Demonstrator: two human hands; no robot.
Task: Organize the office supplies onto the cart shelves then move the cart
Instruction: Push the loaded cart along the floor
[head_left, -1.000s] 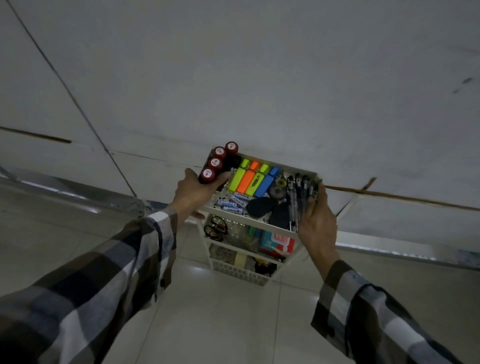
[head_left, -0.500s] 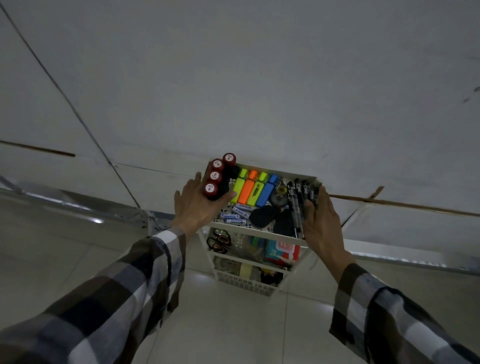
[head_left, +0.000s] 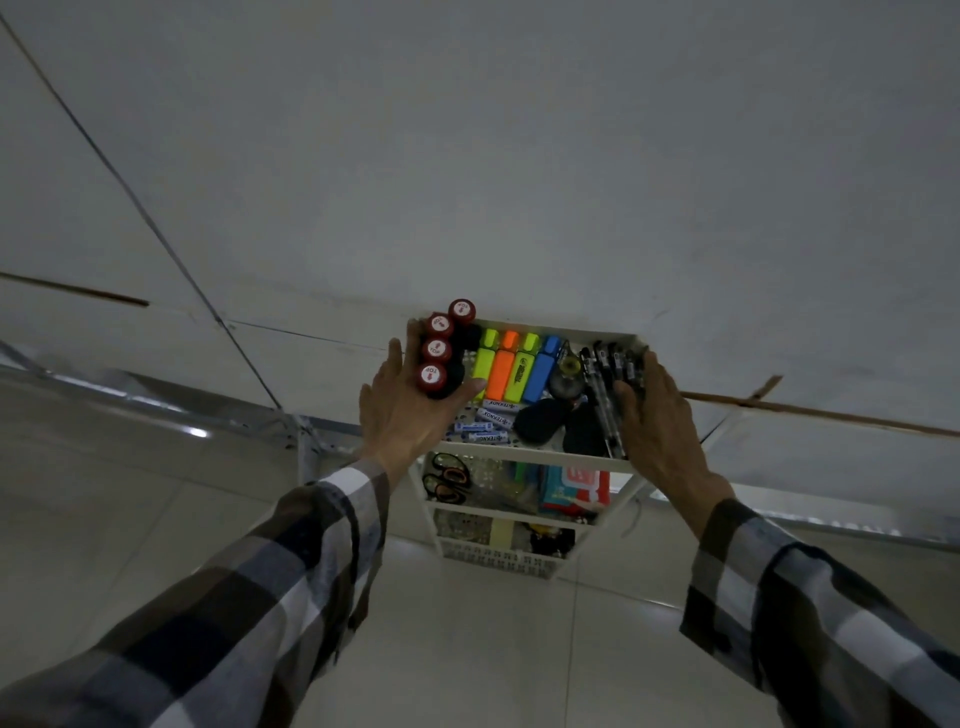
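Both hands gripped the white cart's (head_left: 524, 457) top shelf, left hand (head_left: 410, 410) curled around its stamp-lined left edge, right hand (head_left: 655, 421) clasping the pen-side right edge

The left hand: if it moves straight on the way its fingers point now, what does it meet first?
The left hand already lies against the red-capped bottles at the cart's top-left corner. Going on, it would press them towards the wall, though depth is unclear.
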